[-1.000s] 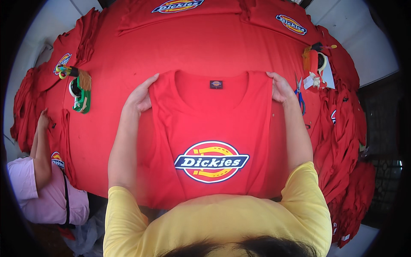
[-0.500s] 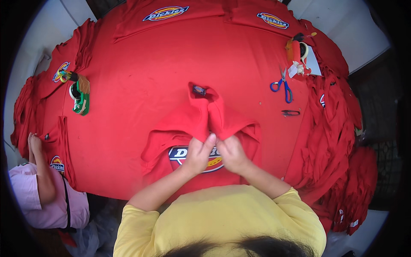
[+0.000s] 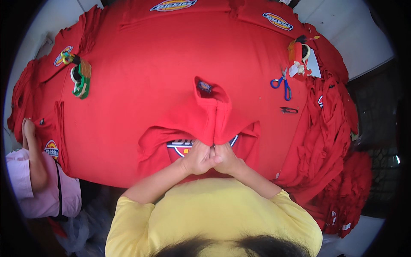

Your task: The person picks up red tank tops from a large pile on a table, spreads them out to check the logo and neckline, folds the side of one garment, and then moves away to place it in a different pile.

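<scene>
A red garment (image 3: 205, 112) lies in front of me on the red-covered table, its raised collar-like end showing a small dark label (image 3: 205, 86) inside. My left hand (image 3: 200, 157) is closed on the near edge of the raised cloth. Close beside it, my right hand (image 3: 227, 159) is closed on the same folded edge, and the two hands meet at the middle seam. Their fingertips are partly hidden under the fabric. Beneath the hands, a coloured printed emblem (image 3: 174, 148) on the garment is partly covered.
Blue-handled scissors (image 3: 282, 84) and small black thread snips (image 3: 289, 110) lie to the right. Tape dispensers stand at left (image 3: 81, 79) and far right (image 3: 299, 53). Red garment piles (image 3: 314, 141) flank the table. At the left edge, a person in pink (image 3: 45, 184) handles red cloth.
My hands have come slightly nearer to me and closer together, still gripping the cloth. The garment's raised end now stands more upright and open. The whole view has shifted slightly.
</scene>
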Tool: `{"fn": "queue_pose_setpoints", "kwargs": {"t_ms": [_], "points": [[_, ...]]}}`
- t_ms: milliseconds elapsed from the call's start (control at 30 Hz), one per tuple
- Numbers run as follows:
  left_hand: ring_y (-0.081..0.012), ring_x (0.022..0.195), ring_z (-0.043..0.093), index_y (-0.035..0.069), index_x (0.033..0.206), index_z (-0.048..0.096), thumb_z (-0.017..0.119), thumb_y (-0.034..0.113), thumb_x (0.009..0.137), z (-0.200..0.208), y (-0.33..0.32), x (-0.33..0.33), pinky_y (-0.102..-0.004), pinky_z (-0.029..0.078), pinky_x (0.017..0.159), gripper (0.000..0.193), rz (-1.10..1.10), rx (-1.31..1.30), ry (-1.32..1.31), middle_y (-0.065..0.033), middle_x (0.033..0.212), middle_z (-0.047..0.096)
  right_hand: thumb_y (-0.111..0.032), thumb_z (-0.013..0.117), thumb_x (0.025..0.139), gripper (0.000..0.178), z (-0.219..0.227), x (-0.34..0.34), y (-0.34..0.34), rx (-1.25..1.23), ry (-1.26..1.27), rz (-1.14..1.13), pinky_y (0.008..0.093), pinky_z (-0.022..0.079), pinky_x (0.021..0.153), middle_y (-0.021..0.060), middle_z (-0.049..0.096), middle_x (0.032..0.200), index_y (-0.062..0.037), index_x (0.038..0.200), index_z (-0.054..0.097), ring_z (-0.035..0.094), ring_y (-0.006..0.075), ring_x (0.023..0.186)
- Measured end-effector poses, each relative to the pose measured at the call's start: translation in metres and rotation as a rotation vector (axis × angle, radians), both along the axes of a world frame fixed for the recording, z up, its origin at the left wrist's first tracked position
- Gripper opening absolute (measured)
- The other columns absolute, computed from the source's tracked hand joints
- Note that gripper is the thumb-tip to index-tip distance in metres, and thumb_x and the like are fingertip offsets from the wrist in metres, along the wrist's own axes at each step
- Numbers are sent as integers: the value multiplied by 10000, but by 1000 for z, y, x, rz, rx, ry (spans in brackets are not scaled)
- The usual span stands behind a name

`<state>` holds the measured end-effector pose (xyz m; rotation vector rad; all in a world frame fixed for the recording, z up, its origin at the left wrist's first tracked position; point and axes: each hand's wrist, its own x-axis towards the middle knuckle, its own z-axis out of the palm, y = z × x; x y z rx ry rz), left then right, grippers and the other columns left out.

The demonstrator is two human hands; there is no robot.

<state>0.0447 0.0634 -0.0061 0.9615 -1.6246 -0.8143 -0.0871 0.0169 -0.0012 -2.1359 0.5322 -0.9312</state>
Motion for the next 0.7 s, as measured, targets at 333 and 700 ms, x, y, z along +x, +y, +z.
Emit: {"fn": "queue_pose_setpoints", "kwargs": {"t_ms": [333, 700], "points": [[-286, 1355, 334, -22, 1425, 267, 194, 470, 1006, 57, -39, 47, -431, 248, 1134, 650, -199, 527, 1335, -153, 1466, 340, -6, 532, 883, 474, 26, 5, -27, 624, -453, -43, 337, 349, 1015, 142, 485, 1270, 41, 1316, 344, 462, 201, 1188], [-280, 1198, 522, -23, 1338, 399, 356, 381, 1003, 77, -67, 114, -437, 446, 993, 526, -141, 741, 919, -170, 1306, 516, -321, 635, 894, 375, 22, 22, -92, 628, -218, -209, 303, 456, 758, 93, 646, 873, 52, 922, 611, 579, 149, 816]]}}
